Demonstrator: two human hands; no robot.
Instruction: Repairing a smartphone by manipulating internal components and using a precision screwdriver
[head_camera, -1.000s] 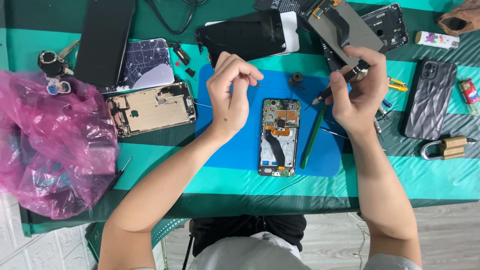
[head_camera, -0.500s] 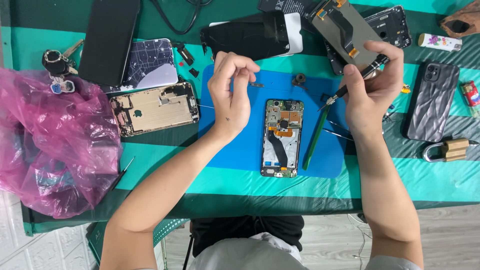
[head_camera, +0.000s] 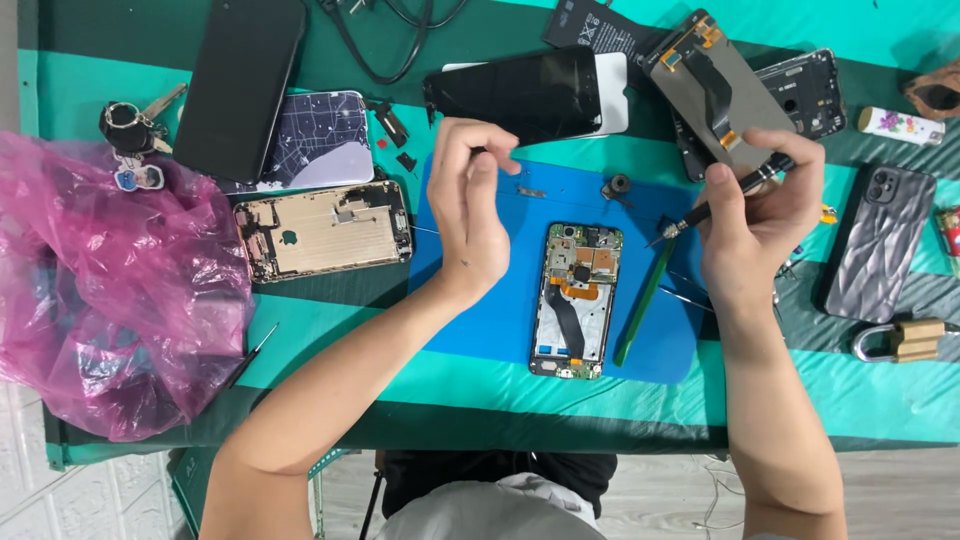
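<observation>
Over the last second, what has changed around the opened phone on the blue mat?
The right hand has lifted slightly up and away from the opened phone, keeping hold of the screwdriver. The left hand stays raised over the blue mat, fingers pinched together as before; what they pinch is too small to tell. The phone, green pry tool and gold phone body have not moved.

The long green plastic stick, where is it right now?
In the head view, the long green plastic stick lies on the blue work mat, just right of the opened phone with the orange ribbon, below the right hand.
</observation>
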